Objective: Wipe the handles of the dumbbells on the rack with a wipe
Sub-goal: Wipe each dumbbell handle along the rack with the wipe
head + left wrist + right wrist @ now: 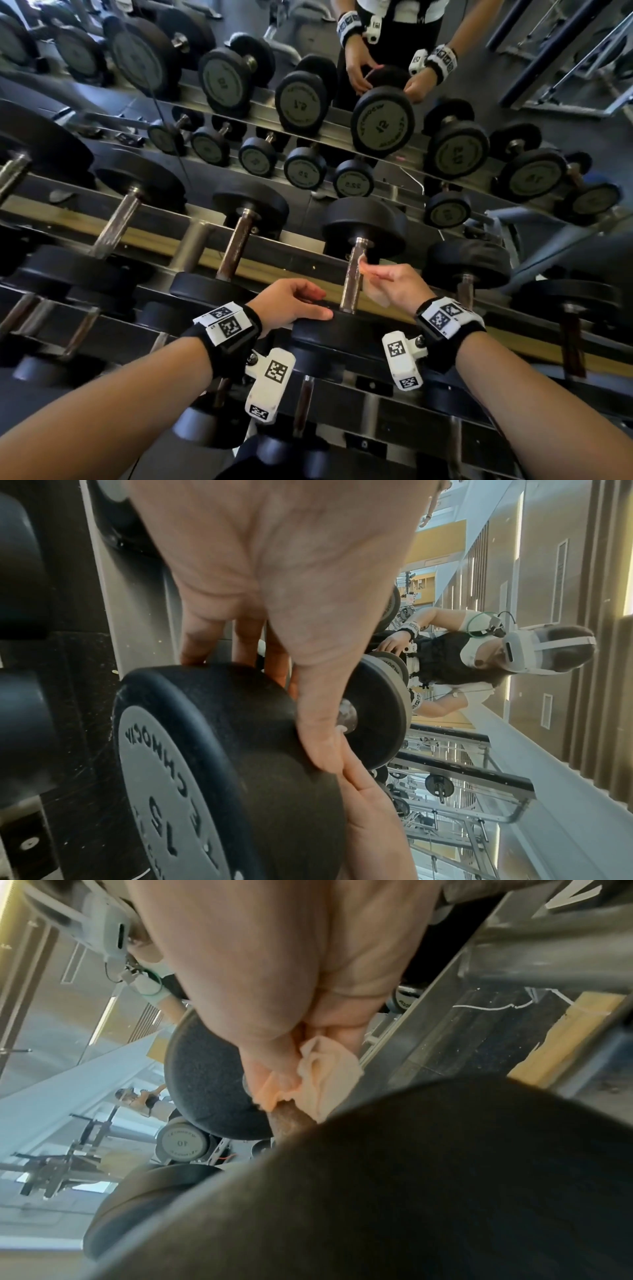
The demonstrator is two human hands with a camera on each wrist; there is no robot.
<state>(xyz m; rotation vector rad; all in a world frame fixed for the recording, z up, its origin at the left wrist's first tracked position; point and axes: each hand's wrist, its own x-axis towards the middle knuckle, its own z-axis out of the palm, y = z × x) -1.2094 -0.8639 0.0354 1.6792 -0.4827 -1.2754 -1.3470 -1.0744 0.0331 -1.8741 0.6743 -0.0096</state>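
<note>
Both grips busy: right hand (274, 1010) pinches wipe (322, 1074), left hand (284, 593) clasps dumbbell head (219, 750)

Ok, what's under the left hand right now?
The left hand rests on the near black head of the dumbbell, gripping its rim. The metal handle runs beyond it, where the right hand holds the wipe. The rim beneath the palm is covered.
</note>
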